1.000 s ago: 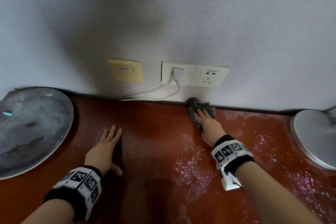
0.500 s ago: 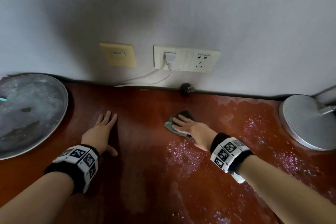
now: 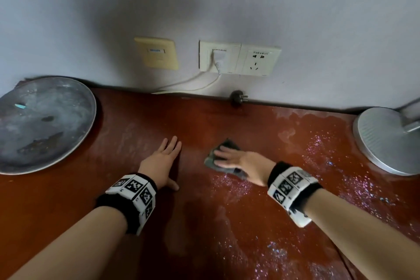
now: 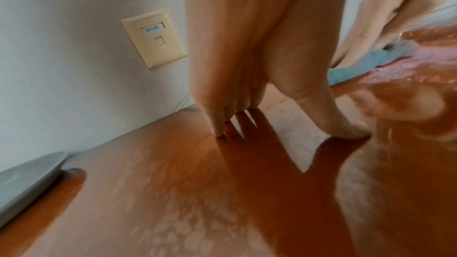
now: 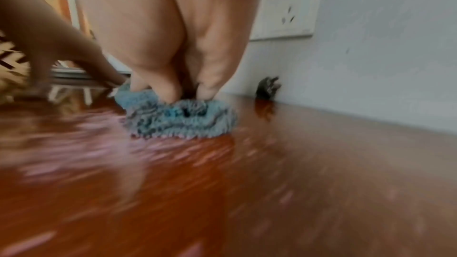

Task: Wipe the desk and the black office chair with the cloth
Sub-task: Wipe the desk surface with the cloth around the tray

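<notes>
Right hand (image 3: 242, 163), mine, presses flat with fingers extended on the blue-grey cloth (image 3: 223, 161), mid-desk, nearer the back edge. My left hand (image 3: 160, 162) lies spread, palm down, on the red-brown desk (image 3: 136, 125) just beside it. Round metal tray (image 3: 41, 120): left back corner. Lamp base (image 3: 386, 138): right edge. Black plug (image 3: 237, 97): back edge.

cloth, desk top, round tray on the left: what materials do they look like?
Cloth: blue-grey chenille or microfibre, judging by its shaggy looped pile.
Desk: reddish-brown glossy surface, likely lacquered wood or veneer; it mirrors the hands and shows wet streaks.
Tray: dull grey metal, perhaps aluminium, with a thin raised rim and a stained, tarnished face.
</notes>
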A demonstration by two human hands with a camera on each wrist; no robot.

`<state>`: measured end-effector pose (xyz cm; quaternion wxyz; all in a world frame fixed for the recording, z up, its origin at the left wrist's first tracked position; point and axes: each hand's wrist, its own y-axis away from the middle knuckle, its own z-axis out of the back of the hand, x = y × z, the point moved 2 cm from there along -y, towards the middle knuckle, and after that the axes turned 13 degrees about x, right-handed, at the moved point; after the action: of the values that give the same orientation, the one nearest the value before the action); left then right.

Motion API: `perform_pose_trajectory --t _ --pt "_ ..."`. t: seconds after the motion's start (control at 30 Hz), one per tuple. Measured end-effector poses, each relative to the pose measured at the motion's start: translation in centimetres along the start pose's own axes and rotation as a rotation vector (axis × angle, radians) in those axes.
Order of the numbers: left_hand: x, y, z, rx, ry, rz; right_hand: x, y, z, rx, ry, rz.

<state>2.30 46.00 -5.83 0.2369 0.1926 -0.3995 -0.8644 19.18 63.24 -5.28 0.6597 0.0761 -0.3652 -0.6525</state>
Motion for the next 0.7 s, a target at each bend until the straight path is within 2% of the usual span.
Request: perform_pose_trajectory --t 0.1,0.17,0.2,0.3,0.37,0.4,0.5,0.57,0.7 --pt "-1.0 0.5 -0.3 -0.009 -0.023 0.005 -3.7 -0.9 2.5 -0.131 -0.088 -0.276" --pt "-1.2 0.8 -0.7 -0.009 -0.028 -0.002 -4.1 -1.5 2.5 -0.191 -0.084 -0.324" --pt "-1.2 0.9 -1.0 -0.008 -0.022 -0.007 -3.4 -1.7 1.8 -0.177 -0.072 -0.278" --pt "-1.1 0.8 -1.2 -0.011 -0.015 -0.008 0.1 -0.5 -1.2 0.044 0.083 -0.016" --pt "-1.2 0.8 -1.1 -0.020 -0.014 0.005 0.4 0.6 -1.1 0.080 0.049 0.056" --pt "-1.3 0.8 -1.2 -0.020 -0.009 0.011 -0.2 0.9 -0.3 0.050 -0.009 0.027" --pt "-1.6 0.9 -1.3 -0.023 -0.010 0.025 -3.4 0.6 1.4 -0.116 -0.081 -0.206" --pt "-1.6 1.1 -1.4 -0.020 -0.017 0.029 -2.9 0.2 0.9 -0.130 -0.045 -0.225" --pt "-1.7 1.2 -1.3 -0.021 -0.026 0.019 2.4 1.4 -2.7 0.159 0.121 0.115"
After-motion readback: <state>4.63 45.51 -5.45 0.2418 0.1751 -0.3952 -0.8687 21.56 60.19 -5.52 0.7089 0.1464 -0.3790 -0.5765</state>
